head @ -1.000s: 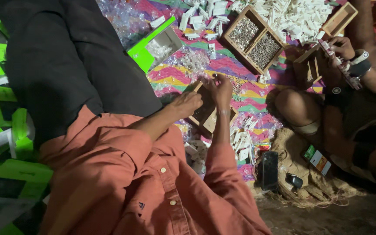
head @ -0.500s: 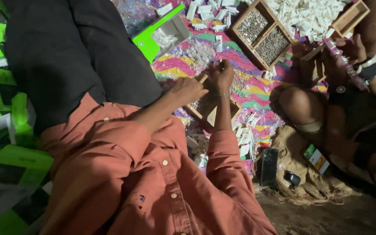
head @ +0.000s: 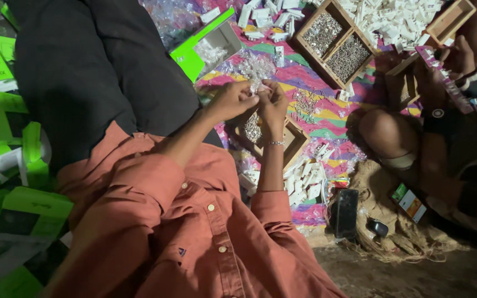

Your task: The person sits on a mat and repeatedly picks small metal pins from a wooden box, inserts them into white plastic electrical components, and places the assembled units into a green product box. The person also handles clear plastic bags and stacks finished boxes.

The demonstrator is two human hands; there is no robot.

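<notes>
Landmark: the small wooden tray (head: 292,144) under the hands, square, raw wood walls, holding a heap of small shiny metal bits.

Far left of the tray: stack of bright green cardboard boxes (head: 6,165), flat, glossy, some with white edges. Between them and the tray: dark trouser leg (head: 84,72), matte fabric, and the person's rust-orange buttoned shirt (head: 183,232), creased cotton.

Up-left of the tray: open green box (head: 211,44) with grey inside, clear crinkled plastic bags around it.

Directly above the tray: left hand (head: 233,102) and right hand (head: 273,105), fingertips brought together, both pinching one small white plastic piece (head: 261,88) between them. Piece is too small to make out its shape. Thin metal bracelet on the right wrist.

Under everything: striped woven mat (head: 316,94), pink, green, yellow bands. Just below-right of the tray: pile of white blocky plastic parts (head: 305,182).

Up-right of the tray: two-compartment wooden tray (head: 335,38), both cells full of fine grey metal parts; more white parts heaped beyond it.

Right of the tray: a second person's bare knee (head: 385,132) and hands (head: 443,69) holding a long pink strip. Below-right: black phone (head: 346,212), flat on a coarse fibre mat.
</notes>
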